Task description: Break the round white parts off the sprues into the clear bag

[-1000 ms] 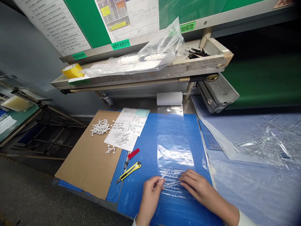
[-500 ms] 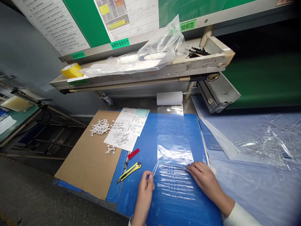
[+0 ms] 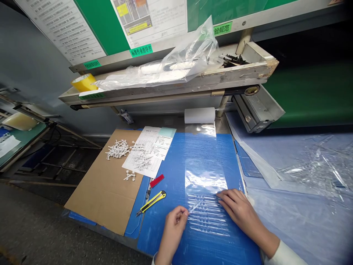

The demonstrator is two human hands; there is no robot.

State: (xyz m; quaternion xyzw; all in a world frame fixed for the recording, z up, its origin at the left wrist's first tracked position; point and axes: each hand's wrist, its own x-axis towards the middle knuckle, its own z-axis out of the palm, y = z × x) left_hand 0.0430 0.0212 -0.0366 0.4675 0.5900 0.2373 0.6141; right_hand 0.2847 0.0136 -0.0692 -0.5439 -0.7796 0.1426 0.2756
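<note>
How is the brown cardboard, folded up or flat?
Flat: the cardboard lies spread out, its wide face showing, with a pile of white pieces on top.

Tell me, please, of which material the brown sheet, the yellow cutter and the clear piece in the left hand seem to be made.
Brown sheet: probably cardboard, matt, with its plain tan colour and faint creases.
Yellow cutter: the body looks like plastic, smooth and evenly bright.
Clear piece, in the left hand: likely glossy plastic, see-through with pale highlights, though looks alone cannot exclude glass.
</note>
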